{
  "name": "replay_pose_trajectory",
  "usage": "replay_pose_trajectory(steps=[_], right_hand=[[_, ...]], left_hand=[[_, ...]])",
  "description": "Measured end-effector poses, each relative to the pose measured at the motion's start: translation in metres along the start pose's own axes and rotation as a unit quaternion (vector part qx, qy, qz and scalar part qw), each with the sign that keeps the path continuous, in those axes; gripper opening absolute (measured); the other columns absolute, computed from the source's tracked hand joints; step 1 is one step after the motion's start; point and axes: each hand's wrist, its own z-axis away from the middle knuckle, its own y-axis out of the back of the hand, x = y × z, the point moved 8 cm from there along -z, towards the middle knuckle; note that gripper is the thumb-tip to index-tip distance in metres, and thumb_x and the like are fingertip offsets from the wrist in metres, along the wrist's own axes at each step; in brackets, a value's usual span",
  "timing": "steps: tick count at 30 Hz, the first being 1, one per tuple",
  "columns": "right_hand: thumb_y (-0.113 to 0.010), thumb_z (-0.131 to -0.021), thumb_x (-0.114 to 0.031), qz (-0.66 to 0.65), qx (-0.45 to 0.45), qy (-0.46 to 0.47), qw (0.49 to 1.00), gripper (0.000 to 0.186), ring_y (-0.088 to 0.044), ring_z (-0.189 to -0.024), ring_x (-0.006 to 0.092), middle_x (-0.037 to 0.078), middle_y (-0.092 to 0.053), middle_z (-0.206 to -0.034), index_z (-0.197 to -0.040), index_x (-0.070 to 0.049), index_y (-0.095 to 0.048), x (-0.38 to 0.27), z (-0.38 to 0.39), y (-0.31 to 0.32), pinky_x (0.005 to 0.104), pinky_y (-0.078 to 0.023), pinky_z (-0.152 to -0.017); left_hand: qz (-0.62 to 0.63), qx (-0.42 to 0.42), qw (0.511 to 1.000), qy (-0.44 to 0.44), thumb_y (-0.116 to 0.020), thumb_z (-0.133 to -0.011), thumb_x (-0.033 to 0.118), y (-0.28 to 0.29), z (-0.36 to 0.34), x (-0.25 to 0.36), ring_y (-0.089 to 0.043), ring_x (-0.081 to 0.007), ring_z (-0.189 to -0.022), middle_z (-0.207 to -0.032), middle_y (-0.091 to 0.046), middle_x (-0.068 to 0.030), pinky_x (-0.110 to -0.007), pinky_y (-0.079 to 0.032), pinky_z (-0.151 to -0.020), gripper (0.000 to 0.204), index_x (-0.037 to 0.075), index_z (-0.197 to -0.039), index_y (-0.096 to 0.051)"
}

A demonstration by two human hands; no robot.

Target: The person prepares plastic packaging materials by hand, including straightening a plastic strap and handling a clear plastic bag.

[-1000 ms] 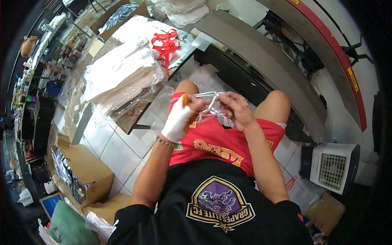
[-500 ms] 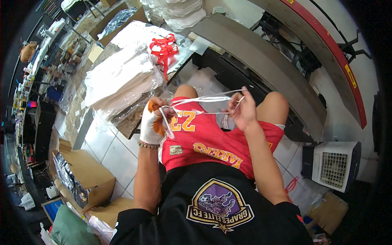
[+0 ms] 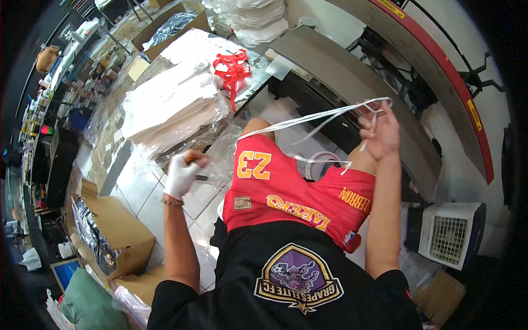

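Observation:
My right hand point(image 3: 380, 131), bare and raised above my right knee, is closed on a bundle of thin white cords point(image 3: 316, 117). The cords stretch in a slant from its fingers to my left thigh, and one loose strand hangs lower over the red shorts point(image 3: 297, 181). My left hand point(image 3: 186, 171), in a white fingerless glove, hovers left of my lap, apart from the cords. Its fingers are curled and slightly blurred; an orange patch shows at them and a small dark tip juts out below, too unclear to name.
A stack of white fabric point(image 3: 168, 102) lies on the table at front left, with tangled red ribbon point(image 3: 232, 70) beside it. A large grey-and-red press machine point(image 3: 352, 82) fills the right. Cardboard boxes point(image 3: 113, 231) stand on the floor left; an air cooler point(image 3: 448, 234) stands right.
My right hand has pulled the cords up and to the right. My left hand has let go of them and moved down and left.

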Motion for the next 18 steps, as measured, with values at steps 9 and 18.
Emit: replay_pose_trajectory(steps=[9, 18], right_hand=[[-0.06, -0.091, -0.018, 0.495, -0.151, 0.011, 0.855, 0.019, -0.047, -0.057, 0.0021, 0.004, -0.064, -0.074, -0.104, -0.005, -0.061, -0.045, 0.032, -0.133, 0.0152, -0.034, -0.048], [-0.069, -0.08, -0.021, 0.684, -0.128, 0.064, 0.716, 0.036, -0.046, -0.058, 0.0027, -0.004, -0.051, -0.069, -0.11, -0.003, -0.06, -0.113, 0.062, -0.164, 0.0193, -0.037, -0.052]], left_hand=[[0.211, 0.061, 0.966, -0.134, -0.061, -0.081, 0.002, 0.029, -0.001, 0.126, -0.061, -0.0114, -0.091, -0.122, -0.06, -0.0173, -0.022, -0.051, -0.069, 0.059, -0.001, -0.137, -0.041], [-0.026, -0.053, 0.974, -0.218, -0.05, -0.079, -0.002, -0.024, -0.053, 0.156, -0.065, -0.0152, -0.079, -0.085, -0.068, -0.0088, -0.03, -0.051, -0.077, 0.019, -0.003, -0.095, -0.062]])
